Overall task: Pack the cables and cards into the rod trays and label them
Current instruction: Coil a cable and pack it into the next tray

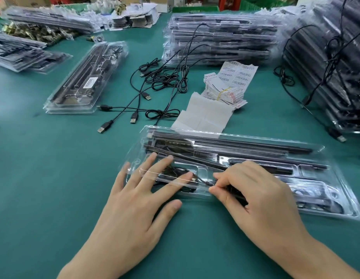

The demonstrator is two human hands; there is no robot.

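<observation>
My left hand, fingers apart, pressed the left end of the rod tray; my right hand pinched the cable at its near edge; bare surface lay lower left.

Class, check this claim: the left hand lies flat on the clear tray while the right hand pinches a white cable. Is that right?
No: the cable is black, not white. The head view shows the left hand flat on the clear tray while the right hand pinches that black cable.
</observation>
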